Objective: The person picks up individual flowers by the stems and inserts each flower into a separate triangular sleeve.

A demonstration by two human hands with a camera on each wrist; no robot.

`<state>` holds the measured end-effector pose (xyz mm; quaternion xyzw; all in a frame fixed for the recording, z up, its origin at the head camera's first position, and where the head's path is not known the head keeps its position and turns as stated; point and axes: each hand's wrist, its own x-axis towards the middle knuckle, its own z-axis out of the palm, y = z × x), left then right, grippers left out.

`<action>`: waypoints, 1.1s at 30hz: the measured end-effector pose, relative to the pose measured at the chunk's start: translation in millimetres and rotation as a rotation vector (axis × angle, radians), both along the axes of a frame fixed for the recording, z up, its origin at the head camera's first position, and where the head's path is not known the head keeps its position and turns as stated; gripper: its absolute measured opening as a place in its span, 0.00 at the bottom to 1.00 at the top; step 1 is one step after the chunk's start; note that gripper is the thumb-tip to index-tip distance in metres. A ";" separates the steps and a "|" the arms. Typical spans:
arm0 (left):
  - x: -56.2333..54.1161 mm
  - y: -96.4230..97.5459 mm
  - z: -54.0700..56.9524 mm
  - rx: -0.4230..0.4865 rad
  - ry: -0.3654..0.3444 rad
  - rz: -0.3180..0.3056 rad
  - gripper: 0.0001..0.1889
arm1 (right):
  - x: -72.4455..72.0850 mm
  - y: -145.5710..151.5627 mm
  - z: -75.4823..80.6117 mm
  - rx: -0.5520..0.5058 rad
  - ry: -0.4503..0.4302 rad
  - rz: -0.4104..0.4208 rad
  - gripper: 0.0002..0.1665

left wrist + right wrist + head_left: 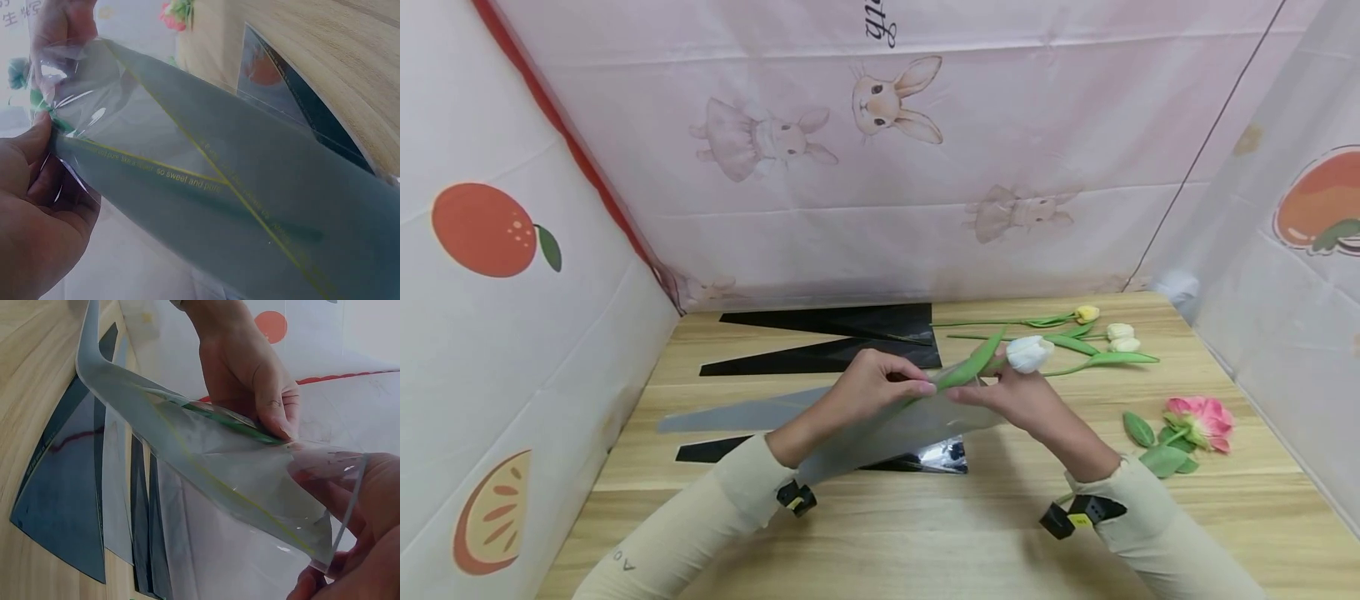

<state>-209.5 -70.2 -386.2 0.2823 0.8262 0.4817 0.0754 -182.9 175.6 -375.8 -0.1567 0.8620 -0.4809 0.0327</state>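
A grey, see-through flower sleeve [880,437], wide at one end and tapering at the other, is held up over the table by both hands. A white tulip [1028,354] has its stem inside the sleeve, while its bloom and green leaf [976,365] stand out past the wide end. My left hand [874,390] pinches the sleeve's edge beside the leaf between thumb and fingers. My right hand [1018,402] grips the clear rim on the other side, below the bloom. In the right wrist view, the sleeve's mouth [350,515] bends around the right fingers.
Black sleeves [850,321] and another grey sleeve [737,412] lie flat on the wooden table [925,542]. Along the back right lie a yellow tulip [1086,314] and white tulips [1122,337]. A pink flower [1201,423] with leaves rests at the right.
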 end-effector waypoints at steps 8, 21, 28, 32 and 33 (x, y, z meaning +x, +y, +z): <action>-0.6 -2.0 -2.0 -0.008 0.017 -0.031 0.05 | 0.8 -0.8 -1.2 0.051 -0.024 -0.027 0.13; 0.5 -5.2 -2.3 -0.018 0.015 -0.025 0.06 | 1.5 28.0 -8.8 -0.235 -0.129 0.010 0.17; -0.6 -4.8 -2.3 -0.024 0.023 -0.011 0.05 | 7.5 37.1 -14.2 -0.434 -0.167 -0.082 0.11; -0.8 -4.1 -2.4 -0.023 0.025 -0.022 0.05 | 10.1 38.0 -16.1 -0.588 -0.167 -0.068 0.10; -0.7 -3.9 -2.5 -0.023 0.024 -0.024 0.05 | 10.6 37.8 -16.4 -0.618 -0.161 -0.064 0.11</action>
